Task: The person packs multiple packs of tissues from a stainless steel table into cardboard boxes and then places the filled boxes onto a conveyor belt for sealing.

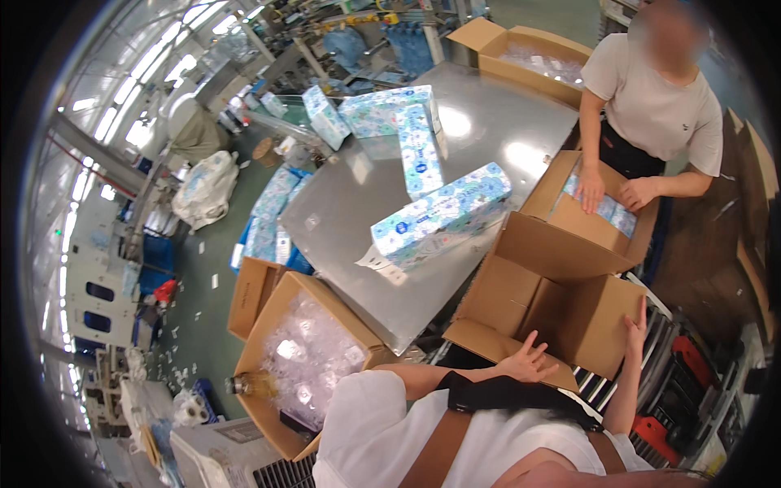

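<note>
**Both hands on an open carton**

The left hand [527,360] rests on the near flap of the empty carton [547,313], fingers spread and gripping nothing. The right hand [635,327] lies flat against the carton's right wall, fingers straight. The carton stands just right of the steel bench [358,203], where a long tissue pack [443,213] lies nearby. Farther right, a co-worker's hands [612,193] press packs into another carton [582,213].

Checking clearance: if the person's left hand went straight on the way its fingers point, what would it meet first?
Probably the inside of the open brown cardboard box; the left hand rests on its near flap, though depth is unclear.
</note>
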{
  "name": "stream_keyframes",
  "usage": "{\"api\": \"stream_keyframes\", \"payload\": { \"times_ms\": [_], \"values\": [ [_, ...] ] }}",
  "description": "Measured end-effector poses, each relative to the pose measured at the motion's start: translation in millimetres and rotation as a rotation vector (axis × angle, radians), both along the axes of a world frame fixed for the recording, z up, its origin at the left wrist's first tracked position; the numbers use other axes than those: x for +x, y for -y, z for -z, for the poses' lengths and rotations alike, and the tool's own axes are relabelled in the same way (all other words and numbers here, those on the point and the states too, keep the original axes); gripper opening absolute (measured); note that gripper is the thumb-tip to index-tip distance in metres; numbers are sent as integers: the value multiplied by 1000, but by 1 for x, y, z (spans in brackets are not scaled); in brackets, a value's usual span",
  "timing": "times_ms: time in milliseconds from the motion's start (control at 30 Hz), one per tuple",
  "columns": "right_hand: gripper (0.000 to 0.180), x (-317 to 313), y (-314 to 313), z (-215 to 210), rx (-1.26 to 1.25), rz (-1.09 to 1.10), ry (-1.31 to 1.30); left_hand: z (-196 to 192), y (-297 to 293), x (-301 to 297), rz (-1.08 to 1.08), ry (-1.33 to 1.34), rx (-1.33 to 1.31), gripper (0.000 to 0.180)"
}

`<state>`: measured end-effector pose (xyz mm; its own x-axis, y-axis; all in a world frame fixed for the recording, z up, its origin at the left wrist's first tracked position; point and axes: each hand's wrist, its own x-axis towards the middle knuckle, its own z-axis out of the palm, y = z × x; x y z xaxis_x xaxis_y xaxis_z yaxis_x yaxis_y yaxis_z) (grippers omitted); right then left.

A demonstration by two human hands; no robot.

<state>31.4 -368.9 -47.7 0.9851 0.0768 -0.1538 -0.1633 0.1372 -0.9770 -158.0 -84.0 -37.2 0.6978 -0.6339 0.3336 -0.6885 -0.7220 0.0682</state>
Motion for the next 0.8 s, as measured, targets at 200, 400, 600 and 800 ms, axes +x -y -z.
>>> {"api": "stream_keyframes", "payload": {
  "times_ms": [200, 400, 600, 800],
  "values": [
    [74, 12, 11, 16, -41, -5, -10, -25, 1, -9, -49, -155, 102, 47],
    [69, 0, -8, -4, -90, 8, -1, 18, -27, -47, -68, -48, -16, 57],
    [71, -6, 6, -11, -603, -22, 236, -123, -124, 67, -352, -38, -575, 40],
    [73, -7, -200, -146, -1008, -173, 903, -110, -323, 201, -1529, -252, -173, 109]
  ]
}}
